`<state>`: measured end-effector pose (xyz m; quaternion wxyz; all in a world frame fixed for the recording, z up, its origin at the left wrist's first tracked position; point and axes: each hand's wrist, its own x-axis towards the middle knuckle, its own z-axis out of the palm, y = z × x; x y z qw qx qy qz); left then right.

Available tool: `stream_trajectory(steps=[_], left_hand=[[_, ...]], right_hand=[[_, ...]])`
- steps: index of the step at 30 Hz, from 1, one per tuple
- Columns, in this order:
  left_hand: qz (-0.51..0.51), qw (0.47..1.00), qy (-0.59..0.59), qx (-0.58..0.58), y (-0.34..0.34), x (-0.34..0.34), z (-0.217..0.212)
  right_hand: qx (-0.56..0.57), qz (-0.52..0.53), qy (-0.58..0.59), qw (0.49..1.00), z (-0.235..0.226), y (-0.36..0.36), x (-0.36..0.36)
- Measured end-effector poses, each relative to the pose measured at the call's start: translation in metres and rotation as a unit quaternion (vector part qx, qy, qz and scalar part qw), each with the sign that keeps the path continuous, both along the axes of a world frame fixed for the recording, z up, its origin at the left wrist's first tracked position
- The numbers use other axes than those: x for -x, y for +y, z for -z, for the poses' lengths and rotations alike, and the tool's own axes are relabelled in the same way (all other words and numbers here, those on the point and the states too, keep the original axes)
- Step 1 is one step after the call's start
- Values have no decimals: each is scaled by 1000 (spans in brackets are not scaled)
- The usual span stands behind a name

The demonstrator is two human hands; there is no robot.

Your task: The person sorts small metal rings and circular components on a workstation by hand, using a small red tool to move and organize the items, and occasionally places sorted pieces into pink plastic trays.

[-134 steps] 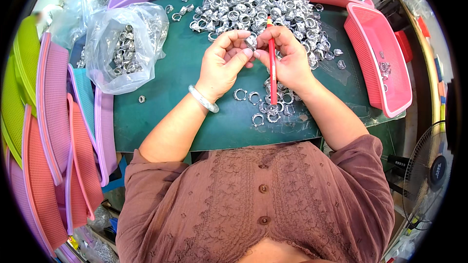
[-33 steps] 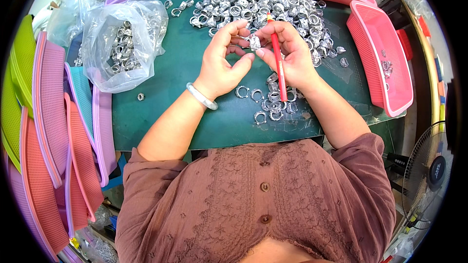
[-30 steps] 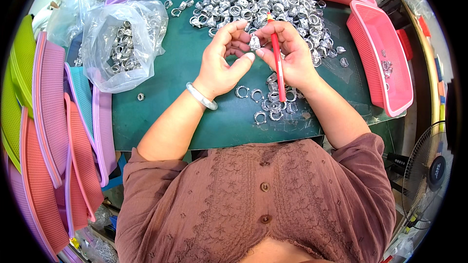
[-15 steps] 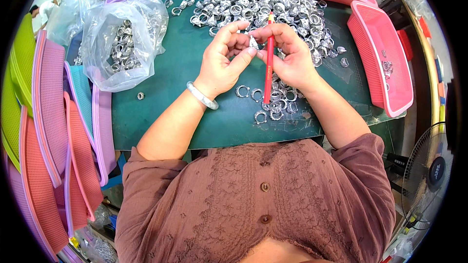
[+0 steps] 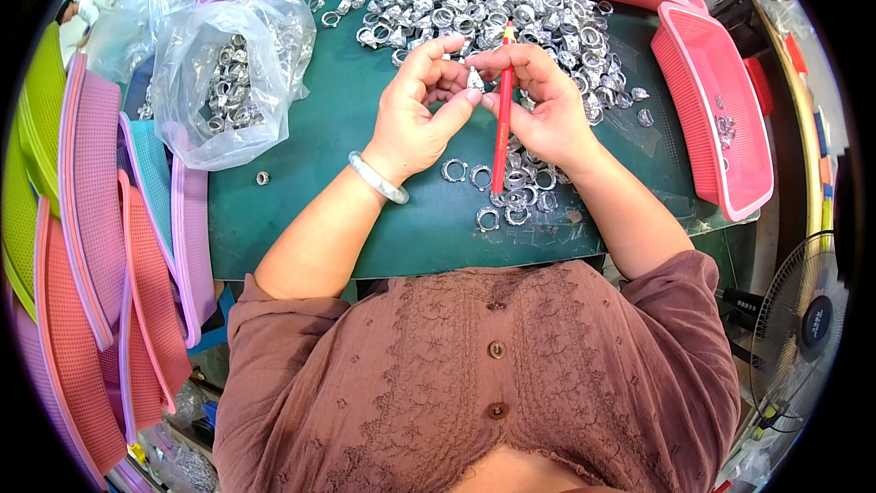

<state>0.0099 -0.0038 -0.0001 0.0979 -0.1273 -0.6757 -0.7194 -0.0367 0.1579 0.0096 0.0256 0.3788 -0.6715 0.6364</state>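
Observation:
Between its thumb and fingers my left hand pinches a silvery ring, its ornate face turned upward. My right hand is closed on a long red pencil, which hangs nearly upright with one end toward the table's near side. The fingertips of both hands almost meet at the ring. Below the pencil lies a small group of silvery rings. Beyond my hands spreads a large heap of similar rings. A pale bangle circles my left wrist.
A clear plastic bag with rings in it stands on the green table at the left, near one loose ring. Stacked coloured baskets crowd the left side. A pink basket holds a few rings; a fan is at lower right.
My hands hold almost the same pose, with the ring and pencil still in them. The pencil's lower end has shifted slightly left.

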Motion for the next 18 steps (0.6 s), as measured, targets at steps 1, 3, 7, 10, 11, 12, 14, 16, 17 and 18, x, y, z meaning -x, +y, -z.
stream_trajectory(steps=[1,3,7,10,11,12,14,16,17,18], left_hand=[[1,1000,-1,-2,0,0,0],[-6,1000,-6,-6,1,0,-2],[-11,1000,-3,-11,1,1,0],[-8,1000,3,-13,1,1,-1],[-8,1000,5,-13,1,1,-1],[-8,1000,6,-12,1,1,-1],[-8,1000,10,-9,1,1,-1],[-11,1000,14,-5,1,1,0],[-10,1000,12,-9,1,1,0],[-9,1000,9,-12,2,1,-1]], right_hand=[[0,-1,0,1000,0,0,0],[1,-3,0,1000,1,1,0],[-2,-8,4,1000,2,1,1],[-6,-9,5,1000,0,1,0],[-6,-7,5,1000,0,1,0],[-5,-6,5,1000,0,1,0],[-4,-7,6,1000,1,1,1],[-2,-8,6,1000,1,1,1],[0,-9,5,1000,1,1,1],[1,-9,5,1000,1,1,0]])
